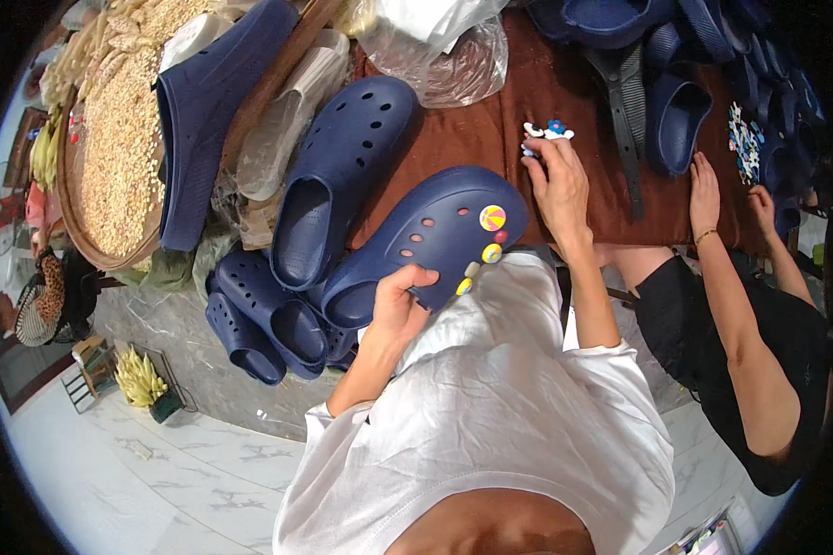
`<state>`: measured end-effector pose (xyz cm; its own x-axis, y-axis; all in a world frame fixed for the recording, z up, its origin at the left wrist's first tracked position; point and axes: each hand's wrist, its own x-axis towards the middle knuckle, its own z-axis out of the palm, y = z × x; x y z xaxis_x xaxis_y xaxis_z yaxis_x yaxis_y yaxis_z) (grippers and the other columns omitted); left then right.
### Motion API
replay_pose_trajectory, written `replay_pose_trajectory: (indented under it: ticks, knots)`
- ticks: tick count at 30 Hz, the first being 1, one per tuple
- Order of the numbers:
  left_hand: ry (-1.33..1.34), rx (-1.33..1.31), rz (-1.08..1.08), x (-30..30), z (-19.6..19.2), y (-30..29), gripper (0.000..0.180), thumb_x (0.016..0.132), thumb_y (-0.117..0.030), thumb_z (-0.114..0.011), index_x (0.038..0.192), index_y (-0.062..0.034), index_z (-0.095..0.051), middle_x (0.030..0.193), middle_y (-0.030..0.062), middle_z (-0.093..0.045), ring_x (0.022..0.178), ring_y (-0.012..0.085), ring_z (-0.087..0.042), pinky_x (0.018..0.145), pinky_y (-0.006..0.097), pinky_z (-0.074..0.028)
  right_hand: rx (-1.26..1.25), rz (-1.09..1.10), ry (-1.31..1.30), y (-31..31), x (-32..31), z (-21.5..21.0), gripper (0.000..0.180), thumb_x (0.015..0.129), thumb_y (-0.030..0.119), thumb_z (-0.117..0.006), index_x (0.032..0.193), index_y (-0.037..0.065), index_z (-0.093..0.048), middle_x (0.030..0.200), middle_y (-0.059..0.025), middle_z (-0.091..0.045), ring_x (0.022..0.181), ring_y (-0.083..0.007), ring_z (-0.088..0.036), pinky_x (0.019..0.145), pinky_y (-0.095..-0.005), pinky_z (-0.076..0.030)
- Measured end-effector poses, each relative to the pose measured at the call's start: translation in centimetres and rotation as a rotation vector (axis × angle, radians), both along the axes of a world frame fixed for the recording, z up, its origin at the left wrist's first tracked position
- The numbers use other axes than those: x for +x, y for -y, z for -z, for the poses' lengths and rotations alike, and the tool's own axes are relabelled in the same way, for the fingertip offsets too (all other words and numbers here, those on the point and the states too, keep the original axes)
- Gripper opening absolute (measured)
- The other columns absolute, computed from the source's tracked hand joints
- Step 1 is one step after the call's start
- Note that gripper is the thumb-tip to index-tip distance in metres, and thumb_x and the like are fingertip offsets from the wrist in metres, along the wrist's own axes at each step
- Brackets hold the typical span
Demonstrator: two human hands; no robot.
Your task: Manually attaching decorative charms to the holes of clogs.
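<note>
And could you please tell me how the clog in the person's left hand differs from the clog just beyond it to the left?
The held clog has colourful charms on it; the farther clog shows only bare holes.
The held clog is gripped by the left hand; no hand touches the farther clog.
The held clog's toe points more to the right; the farther clog's points more away.
Both are dark blue.

Could pass over the cloth (pixel 489 134) just beyond the held clog (pixel 444 199), but was barred farther beyond it by a plastic bag (pixel 463 67). Right of the clog, was obstructed by the right hand (pixel 562 190) and charms (pixel 554 130); farther right of it, was open as far as dark straps (pixel 626 139). Beyond-left of it, had only a narrow gap before a second clog (pixel 361 129).
</note>
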<state>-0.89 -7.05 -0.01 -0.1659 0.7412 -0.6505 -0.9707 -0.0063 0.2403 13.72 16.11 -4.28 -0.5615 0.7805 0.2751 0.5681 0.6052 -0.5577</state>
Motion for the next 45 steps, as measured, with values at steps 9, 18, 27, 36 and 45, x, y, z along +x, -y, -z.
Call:
replay_pose_trajectory:
  ticks: [9,18,27,36,45]
  knots:
    - [-0.085,-0.034,0.065,1.3,-1.1,-1.1,0.035,0.078,0.003,-0.060,0.113,0.0024,-0.060,0.110,0.0105,-0.066,0.100,0.0230,-0.065,0.090,0.035,-0.052,-0.224,-0.092,-0.330,4.2,-1.5,-6.9,0.013,0.086,0.007,-0.072,0.098,0.003,-0.068,0.090,-0.0102,-0.064,0.076,-0.0255,-0.064,0.068,-0.0358,-0.051]
    - [-0.162,-0.064,0.054,1.8,-2.2,-1.9,0.033,0.079,0.005,-0.061,0.111,-0.0009,-0.059,0.106,0.0055,-0.062,0.095,0.0178,-0.061,0.087,0.031,-0.049,0.044,-0.306,-0.154,6.1,-2.0,-8.1,0.016,0.078,0.010,-0.076,0.094,0.008,-0.071,0.086,-0.0031,-0.065,0.081,-0.0230,-0.062,0.071,-0.0360,-0.044]
    - [-0.442,-0.135,0.128,1.9,-3.4,-1.0,0.044,0.073,0.006,-0.060,0.116,0.0008,-0.059,0.111,0.0073,-0.061,0.103,0.0212,-0.061,0.091,0.034,-0.050,-0.567,-0.279,-0.252,4.6,-1.0,-7.4,0.030,0.076,0.014,-0.079,0.103,0.004,-0.068,0.100,-0.0075,-0.060,0.095,-0.0237,-0.059,0.083,-0.0345,-0.047]
    - [-0.612,-0.127,0.271,1.9,-3.2,-0.4,0.045,0.075,0.003,-0.058,0.120,-0.0001,-0.057,0.113,0.0025,-0.055,0.094,0.0128,-0.049,0.082,0.026,-0.043,-0.728,-0.339,-0.206,4.1,-1.3,-8.0,0.055,0.078,0.016,-0.081,0.126,0.005,-0.058,0.118,-0.0085,-0.051,0.103,-0.0192,-0.058,0.082,-0.0320,-0.052]
    - [-0.020,-0.160,0.089,0.5,-1.9,-1.3,0.048,0.074,0.003,-0.054,0.122,0.0005,-0.058,0.113,0.0135,-0.066,0.102,0.0279,-0.065,0.095,0.038,-0.052,-0.846,-0.244,-0.259,4.5,-1.7,-6.1,0.043,0.082,0.016,-0.077,0.121,0.004,-0.063,0.119,-0.0072,-0.053,0.100,-0.0195,-0.061,0.081,-0.0311,-0.053]
